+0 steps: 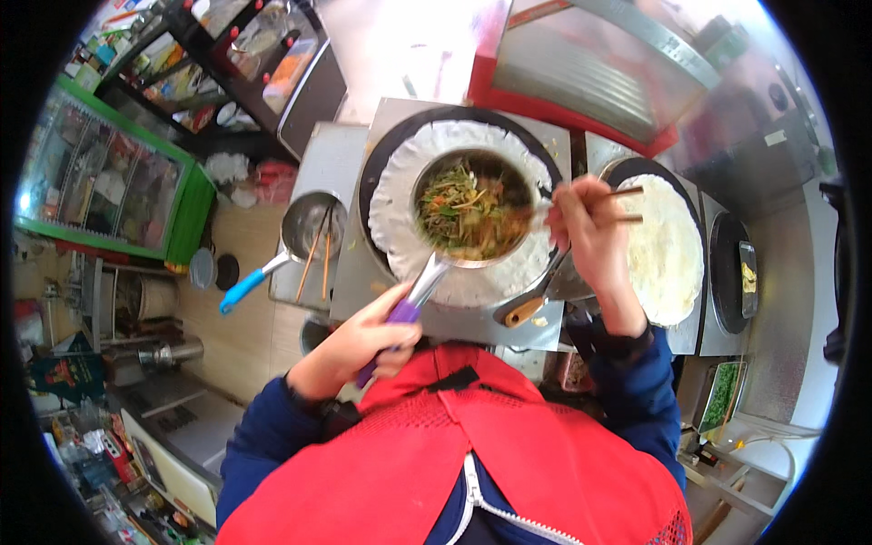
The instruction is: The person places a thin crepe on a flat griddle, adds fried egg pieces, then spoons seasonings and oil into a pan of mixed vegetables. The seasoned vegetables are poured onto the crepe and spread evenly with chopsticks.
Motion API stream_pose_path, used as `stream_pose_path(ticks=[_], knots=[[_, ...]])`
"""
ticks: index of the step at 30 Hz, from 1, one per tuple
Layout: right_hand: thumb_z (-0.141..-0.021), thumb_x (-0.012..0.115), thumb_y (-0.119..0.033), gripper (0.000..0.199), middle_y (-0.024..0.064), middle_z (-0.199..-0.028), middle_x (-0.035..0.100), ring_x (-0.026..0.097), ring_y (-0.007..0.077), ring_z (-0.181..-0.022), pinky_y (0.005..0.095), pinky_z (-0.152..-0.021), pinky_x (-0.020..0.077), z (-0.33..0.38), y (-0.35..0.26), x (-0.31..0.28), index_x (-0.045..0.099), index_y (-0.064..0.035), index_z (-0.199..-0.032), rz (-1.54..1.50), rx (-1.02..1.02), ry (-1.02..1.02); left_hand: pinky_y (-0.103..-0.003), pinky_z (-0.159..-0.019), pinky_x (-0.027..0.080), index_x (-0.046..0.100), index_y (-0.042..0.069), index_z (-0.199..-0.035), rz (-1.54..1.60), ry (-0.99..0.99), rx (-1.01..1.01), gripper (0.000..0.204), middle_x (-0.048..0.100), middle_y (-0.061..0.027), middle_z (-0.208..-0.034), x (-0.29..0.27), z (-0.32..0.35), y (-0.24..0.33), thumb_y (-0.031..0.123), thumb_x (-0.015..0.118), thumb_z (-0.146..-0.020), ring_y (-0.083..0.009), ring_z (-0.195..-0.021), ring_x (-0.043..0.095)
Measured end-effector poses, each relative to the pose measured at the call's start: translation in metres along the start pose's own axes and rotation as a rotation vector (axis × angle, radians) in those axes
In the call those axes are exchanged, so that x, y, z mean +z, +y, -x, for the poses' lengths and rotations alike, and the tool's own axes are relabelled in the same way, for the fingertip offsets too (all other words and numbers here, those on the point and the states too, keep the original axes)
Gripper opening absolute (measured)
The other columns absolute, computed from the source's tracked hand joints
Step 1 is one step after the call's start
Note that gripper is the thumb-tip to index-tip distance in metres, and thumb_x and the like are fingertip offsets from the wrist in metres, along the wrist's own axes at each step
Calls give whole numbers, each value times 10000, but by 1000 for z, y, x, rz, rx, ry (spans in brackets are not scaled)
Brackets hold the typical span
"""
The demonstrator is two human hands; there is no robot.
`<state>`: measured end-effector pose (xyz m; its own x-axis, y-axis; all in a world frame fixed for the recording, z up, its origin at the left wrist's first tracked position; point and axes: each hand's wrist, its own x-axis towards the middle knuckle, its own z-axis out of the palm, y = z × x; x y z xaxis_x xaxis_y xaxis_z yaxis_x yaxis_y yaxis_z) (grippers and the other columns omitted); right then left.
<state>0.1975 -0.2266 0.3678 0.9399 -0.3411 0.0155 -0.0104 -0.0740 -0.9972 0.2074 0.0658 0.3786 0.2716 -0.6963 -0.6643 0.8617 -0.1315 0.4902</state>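
Note:
My left hand (368, 341) is closed around the purple handle of a saucepan (425, 263). Shredded vegetables (468, 204), green and orange among them, fill the pan, with some liquid at one side. The pan is over a large pale crepe (400, 195) with an uneven edge, spread on a round black griddle (371, 173); whether it touches the crepe I cannot tell. By the pan's right rim, my right hand (590, 218) is closed on a pair of chopsticks (629, 218). Their back ends stick out to the right; their tips are hard to make out.
A second crepe (668, 254) covers the griddle to the right, with another black griddle (727, 272) beyond. On the left, a blue-handled pan (304, 213) holds chopsticks (315, 254). A wooden-handled tool (525, 312) lies at the front edge. A red-framed glass case (581, 77) stands behind.

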Motion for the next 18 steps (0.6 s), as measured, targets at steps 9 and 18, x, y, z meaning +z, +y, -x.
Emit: stream_pose_path(ticks=[9, 18], knots=[[-956, 563, -75, 169, -34, -623, 473, 445, 56, -545, 222, -460, 348, -1, 5, 0, 514, -75, -794, 113, -86, -21, -219, -428, 273, 208, 166, -1504, 26, -198, 128, 688, 426, 10, -756, 10, -5, 9, 31, 537, -914, -50, -512, 350], [-870, 629, -13, 82, 146, -712, 483, 502, 238, -638, 329, -603, 433, -1, -10, -6, 551, -3, -844, 339, -380, -377, -218, -437, 280, 208, 183, -1505, 46, -85, 55, 713, 438, 8, -764, 8, -12, 11, 43, 557, -899, -57, -512, 345]])
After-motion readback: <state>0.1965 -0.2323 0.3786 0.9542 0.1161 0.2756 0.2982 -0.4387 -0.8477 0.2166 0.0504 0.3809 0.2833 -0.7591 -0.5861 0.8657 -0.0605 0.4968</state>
